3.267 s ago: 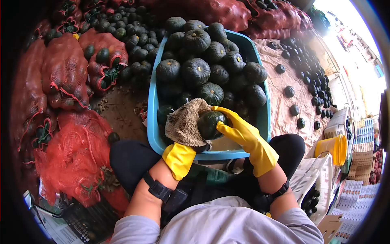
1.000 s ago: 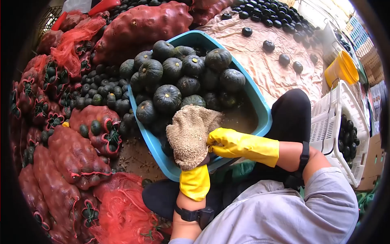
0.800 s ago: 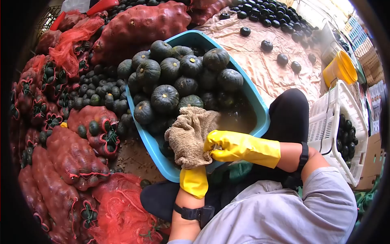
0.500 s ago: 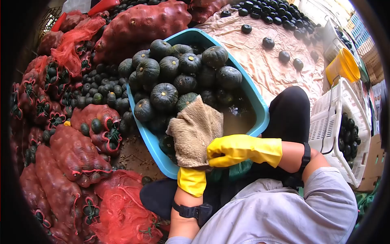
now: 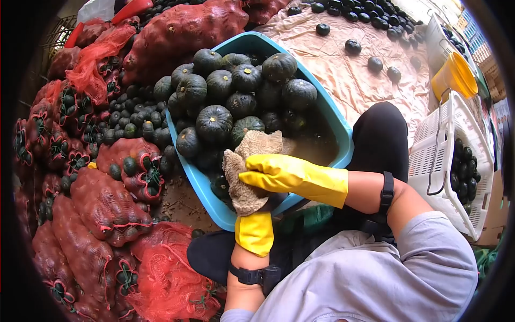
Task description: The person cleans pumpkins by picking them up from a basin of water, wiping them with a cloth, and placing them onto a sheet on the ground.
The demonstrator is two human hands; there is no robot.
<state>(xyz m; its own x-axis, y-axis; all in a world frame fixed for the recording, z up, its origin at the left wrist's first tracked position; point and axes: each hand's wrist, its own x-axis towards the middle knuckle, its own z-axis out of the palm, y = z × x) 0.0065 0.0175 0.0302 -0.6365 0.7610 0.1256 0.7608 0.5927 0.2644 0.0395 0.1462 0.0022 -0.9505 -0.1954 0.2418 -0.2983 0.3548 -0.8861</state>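
Note:
My right hand, in a yellow rubber glove, presses its closed fingers on a brown terry cloth above the near end of the blue tub. My left hand, gloved alike, comes up from below; only its cuff shows, and the cloth hides its fingers. A dark rounded edge peeks out under the cloth beside that hand, but what it belongs to is mostly covered. Dark green squashes are heaped in the blue tub, beyond both hands. Murky water stands at the tub's right side.
Red mesh sacks of squashes crowd the left, with loose small squashes among them. A pale sheet carries more squashes at the back. On the right stand a white crate and a yellow bucket. My bent knee flanks the tub.
My right hand has moved left and farther up onto the cloth. The cloth, spread wide before, is now bunched and folded under its fingers.

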